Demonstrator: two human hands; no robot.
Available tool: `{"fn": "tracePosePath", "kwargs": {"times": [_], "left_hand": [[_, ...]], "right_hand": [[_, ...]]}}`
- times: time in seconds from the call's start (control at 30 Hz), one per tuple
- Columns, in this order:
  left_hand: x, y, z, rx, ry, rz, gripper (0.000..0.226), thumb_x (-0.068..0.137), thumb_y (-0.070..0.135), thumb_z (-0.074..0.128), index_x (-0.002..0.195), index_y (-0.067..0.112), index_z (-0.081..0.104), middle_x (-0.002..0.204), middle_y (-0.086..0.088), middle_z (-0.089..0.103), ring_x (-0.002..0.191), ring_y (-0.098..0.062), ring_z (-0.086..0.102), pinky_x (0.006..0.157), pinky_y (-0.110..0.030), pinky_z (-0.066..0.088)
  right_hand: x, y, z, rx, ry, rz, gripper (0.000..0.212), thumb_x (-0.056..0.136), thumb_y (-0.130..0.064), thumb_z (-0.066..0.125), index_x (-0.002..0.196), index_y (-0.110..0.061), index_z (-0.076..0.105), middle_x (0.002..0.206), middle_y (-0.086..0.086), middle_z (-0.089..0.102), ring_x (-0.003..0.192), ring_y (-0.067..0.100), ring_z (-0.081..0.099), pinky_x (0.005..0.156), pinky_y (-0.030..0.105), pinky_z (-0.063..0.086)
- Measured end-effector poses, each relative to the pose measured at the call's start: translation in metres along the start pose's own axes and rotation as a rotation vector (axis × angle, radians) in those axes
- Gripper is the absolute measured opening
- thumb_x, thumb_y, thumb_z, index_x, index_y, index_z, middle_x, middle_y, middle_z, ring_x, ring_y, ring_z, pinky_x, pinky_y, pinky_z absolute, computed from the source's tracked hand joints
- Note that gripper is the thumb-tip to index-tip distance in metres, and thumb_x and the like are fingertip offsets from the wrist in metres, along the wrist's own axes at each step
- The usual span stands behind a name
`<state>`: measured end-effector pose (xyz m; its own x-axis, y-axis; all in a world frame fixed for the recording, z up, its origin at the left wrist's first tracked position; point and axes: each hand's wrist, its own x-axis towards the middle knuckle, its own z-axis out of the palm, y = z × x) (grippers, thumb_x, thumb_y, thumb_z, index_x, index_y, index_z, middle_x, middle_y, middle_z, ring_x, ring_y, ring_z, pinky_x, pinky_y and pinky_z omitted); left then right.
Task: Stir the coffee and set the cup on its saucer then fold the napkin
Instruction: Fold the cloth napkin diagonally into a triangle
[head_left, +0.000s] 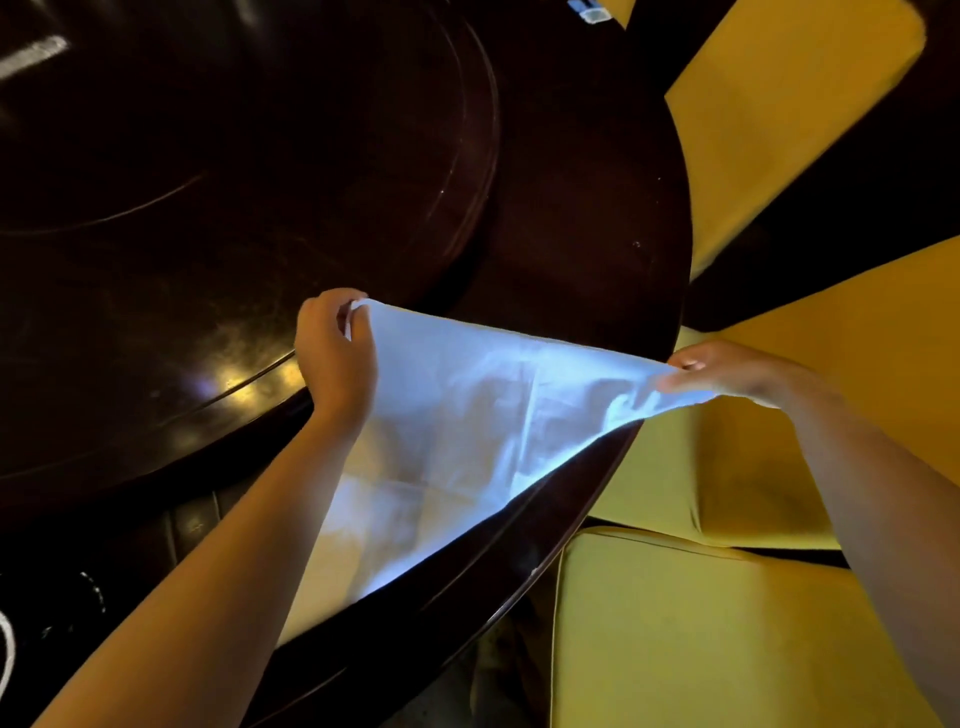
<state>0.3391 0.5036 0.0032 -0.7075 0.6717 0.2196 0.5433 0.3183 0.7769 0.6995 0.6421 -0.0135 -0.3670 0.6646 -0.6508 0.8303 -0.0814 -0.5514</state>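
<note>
Left hand (335, 358), right hand (727, 371) pinch napkin (467, 405), perhaps touching table (208, 260).

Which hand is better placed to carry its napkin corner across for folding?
Probably the right hand: it pinches the napkin out past the table; the left hand pinches it over the table.

The person's slender left forearm (218, 545) is bare from the wrist down to the frame edge at 7 o'clock. The right forearm (883, 493) is equally uncovered toward 4 o'clock. The left hand (335, 358) and right hand (727, 371) are bare too.
</note>
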Motion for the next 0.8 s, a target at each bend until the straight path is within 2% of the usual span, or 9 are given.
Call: {"fn": "tracePosePath", "kwargs": {"times": [0.1, 0.17, 0.23, 0.27, 0.37, 0.5, 0.63, 0.7, 0.8], "left_hand": [[0.005, 0.001, -0.012, -0.057, 0.037, 0.027, 0.018, 0.091, 0.012, 0.049, 0.102, 0.009, 0.062, 0.096, 0.002, 0.052, 0.083, -0.008, 0.051, 0.062, 0.001, 0.036], [0.008, -0.005, -0.015, -0.036, -0.003, 0.004, 0.019, 0.091, 0.013, 0.049, 0.105, 0.010, 0.062, 0.098, 0.000, 0.056, 0.085, -0.008, 0.053, 0.064, -0.002, 0.037], [0.011, -0.015, -0.012, 0.003, -0.061, -0.018, 0.021, 0.091, 0.015, 0.050, 0.107, 0.011, 0.063, 0.101, -0.005, 0.061, 0.086, -0.009, 0.054, 0.065, -0.008, 0.038], [0.011, -0.018, -0.010, 0.012, -0.085, -0.039, 0.022, 0.091, 0.016, 0.050, 0.108, 0.011, 0.063, 0.102, -0.006, 0.063, 0.086, -0.009, 0.054, 0.065, -0.009, 0.038], [0.013, -0.024, -0.006, 0.005, -0.108, -0.107, 0.024, 0.090, 0.016, 0.050, 0.109, 0.010, 0.063, 0.105, -0.008, 0.065, 0.089, -0.014, 0.057, 0.069, -0.016, 0.042], [0.017, -0.019, -0.007, -0.031, -0.084, -0.085, 0.023, 0.091, 0.017, 0.051, 0.110, 0.012, 0.063, 0.105, -0.005, 0.064, 0.090, -0.010, 0.056, 0.067, -0.010, 0.040], [0.025, -0.012, 0.000, -0.039, -0.058, -0.088, 0.025, 0.090, 0.016, 0.053, 0.114, 0.013, 0.061, 0.107, -0.005, 0.063, 0.088, -0.007, 0.055, 0.070, -0.013, 0.042], [0.022, -0.012, 0.004, 0.030, -0.070, -0.062, 0.032, 0.090, 0.014, 0.055, 0.122, 0.011, 0.055, 0.116, -0.009, 0.059, 0.099, -0.014, 0.056, 0.078, -0.017, 0.043], [-0.014, -0.013, 0.007, 0.228, -0.179, 0.227, 0.041, 0.085, 0.007, 0.060, 0.125, 0.004, 0.051, 0.124, -0.018, 0.053, 0.116, -0.032, 0.047, 0.093, -0.030, 0.036]], "right_hand": [[-0.002, 0.009, -0.008, 0.249, -0.014, 0.002, 0.030, 0.081, -0.025, 0.068, 0.097, 0.000, 0.062, 0.099, 0.009, 0.064, 0.095, 0.020, 0.062, 0.079, 0.026, 0.049], [-0.004, 0.011, -0.007, 0.473, 0.037, 0.003, 0.022, 0.084, -0.020, 0.064, 0.100, -0.006, 0.063, 0.088, 0.003, 0.066, 0.089, 0.018, 0.061, 0.079, 0.025, 0.048], [-0.001, 0.010, -0.001, 0.667, 0.122, 0.026, 0.003, 0.086, -0.014, 0.060, 0.085, -0.011, 0.060, 0.059, -0.007, 0.058, 0.069, 0.009, 0.059, 0.079, 0.025, 0.047], [0.002, 0.010, 0.003, 0.744, 0.171, 0.033, 0.010, 0.086, -0.011, 0.060, 0.077, -0.013, 0.057, 0.049, -0.010, 0.052, 0.058, 0.005, 0.056, 0.076, 0.024, 0.049], [0.012, 0.008, 0.015, 0.885, 0.329, 0.054, 0.013, 0.085, -0.009, 0.063, 0.074, -0.015, 0.062, 0.056, -0.004, 0.051, 0.054, 0.007, 0.051, 0.057, 0.016, 0.052], [0.019, -0.001, 0.021, 0.897, 0.532, 0.085, 0.008, 0.083, -0.012, 0.068, 0.076, -0.013, 0.064, 0.070, 0.002, 0.052, 0.060, 0.010, 0.049, 0.047, 0.011, 0.048], [0.029, -0.004, 0.021, 0.706, 0.673, 0.109, 0.019, 0.081, -0.018, 0.070, 0.066, -0.015, 0.060, 0.063, 0.002, 0.055, 0.042, 0.001, 0.052, 0.044, 0.009, 0.046], [0.035, -0.004, 0.022, 0.633, 0.726, 0.123, 0.020, 0.081, -0.021, 0.070, 0.066, -0.013, 0.060, 0.062, 0.002, 0.056, 0.048, 0.006, 0.055, 0.051, 0.016, 0.050], [0.044, -0.006, 0.025, 0.484, 0.795, 0.160, 0.021, 0.082, -0.027, 0.067, 0.066, -0.017, 0.059, 0.067, 0.006, 0.059, 0.071, 0.026, 0.060, 0.069, 0.037, 0.051]]}}
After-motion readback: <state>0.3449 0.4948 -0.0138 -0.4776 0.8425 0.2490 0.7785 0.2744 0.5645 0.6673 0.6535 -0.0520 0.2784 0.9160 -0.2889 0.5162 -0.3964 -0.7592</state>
